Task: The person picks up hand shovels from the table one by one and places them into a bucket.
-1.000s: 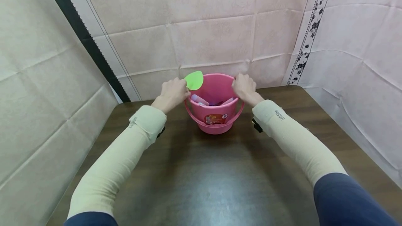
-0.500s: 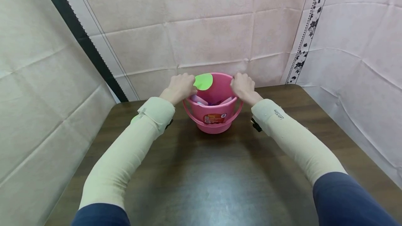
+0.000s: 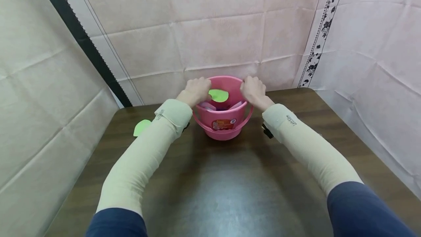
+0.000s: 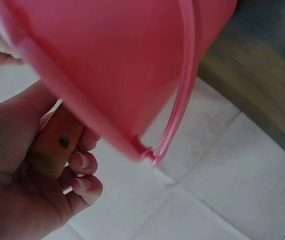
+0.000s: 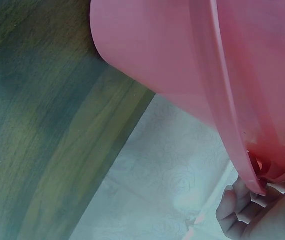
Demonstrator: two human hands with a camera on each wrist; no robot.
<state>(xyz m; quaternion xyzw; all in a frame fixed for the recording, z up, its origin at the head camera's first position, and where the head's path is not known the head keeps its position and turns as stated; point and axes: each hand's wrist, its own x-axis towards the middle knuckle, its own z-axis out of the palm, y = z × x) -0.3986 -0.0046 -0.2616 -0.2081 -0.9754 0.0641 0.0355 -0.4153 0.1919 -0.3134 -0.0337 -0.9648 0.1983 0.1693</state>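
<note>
Two hands of mine meet at the pink bucket [image 3: 223, 120], which stands at twelve o'clock near the table's [image 3: 230, 193] far edge, by the wall; bare tabletop lies open toward six. My left hand [image 3: 194, 91] pinches a green leaf cutout [image 3: 218, 95] over the bucket's mouth. My right hand [image 3: 253, 90] curls round the rim at three o'clock.

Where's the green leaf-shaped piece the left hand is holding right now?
In the head view the green leaf piece sits just inside the pink bucket's mouth, at its left rim, next to the left hand.
</note>
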